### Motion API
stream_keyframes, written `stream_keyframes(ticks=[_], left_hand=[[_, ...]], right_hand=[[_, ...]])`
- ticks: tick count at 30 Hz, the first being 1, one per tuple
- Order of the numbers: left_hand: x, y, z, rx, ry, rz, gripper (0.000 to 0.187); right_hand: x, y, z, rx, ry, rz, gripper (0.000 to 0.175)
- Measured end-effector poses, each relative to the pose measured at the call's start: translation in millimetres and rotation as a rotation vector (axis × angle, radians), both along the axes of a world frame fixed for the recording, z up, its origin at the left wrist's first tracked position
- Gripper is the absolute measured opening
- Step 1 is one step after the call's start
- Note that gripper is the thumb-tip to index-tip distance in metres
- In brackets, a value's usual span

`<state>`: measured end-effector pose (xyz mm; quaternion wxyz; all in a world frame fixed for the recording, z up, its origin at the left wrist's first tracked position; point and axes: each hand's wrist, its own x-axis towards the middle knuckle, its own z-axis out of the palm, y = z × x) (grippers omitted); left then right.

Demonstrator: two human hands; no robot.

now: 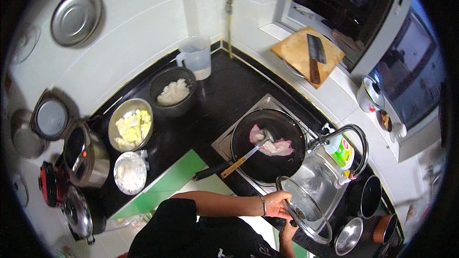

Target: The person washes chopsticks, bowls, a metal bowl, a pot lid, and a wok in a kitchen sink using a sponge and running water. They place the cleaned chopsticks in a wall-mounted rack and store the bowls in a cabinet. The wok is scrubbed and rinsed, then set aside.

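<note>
Both my hands are at a clear glass pan lid (309,206), which is held tilted over the near side of the steel sink (311,176). My left hand (275,203), with a bangle at the wrist, grips the lid's rim. Lower down, my right hand (288,230) holds the lid by its dark knob (294,223). Just beyond my left arm, a black wok (272,122) rests inside the sink area. Pink-edged white pieces (274,148) lie in it with a wooden-handled ladle (247,157).
A curved faucet (361,136) and soap bottle (339,148) stand behind the sink. Bowls of chopped pale leaves (133,125) and white food (174,92) are at left. A cleaver (315,55) lies on a wooden board (292,48) on the sill. A steel bowl (348,236) sits at right.
</note>
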<state>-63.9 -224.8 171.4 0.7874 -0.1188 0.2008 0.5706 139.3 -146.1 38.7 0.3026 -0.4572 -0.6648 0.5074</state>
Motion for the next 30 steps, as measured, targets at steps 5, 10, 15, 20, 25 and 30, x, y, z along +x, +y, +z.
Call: stream_keyframes(ticks=[5, 10, 15, 20, 25, 30], left_hand=[[-12, -18, 20, -0.019, 0.117, 0.079, 0.025], [-51, -56, 39, 0.01, 0.0, 0.24, 0.044], [-113, -114, 28, 0.086, 0.351, 0.182, 0.083], [-234, -216, -14, -0.435, 0.721, 0.909, 0.033], [-347, -279, -36, -0.8, 0.574, 1.384, 0.064], [-387, -293, -59, -0.796, 0.539, 1.331, 0.062]], right_hand=[[-28, -7, -3, 0.04, 0.093, 0.018, 0.014], [-83, -32, 42, -0.151, 0.386, 0.063, 0.01], [-154, -37, 84, -0.067, 0.289, -0.043, 0.009], [-220, -3, 112, 0.066, 0.235, -0.001, 0.017], [-282, 34, 138, 0.079, 0.259, 0.015, 0.007], [-319, 72, 174, 0.144, 0.145, -0.046, 0.014]])
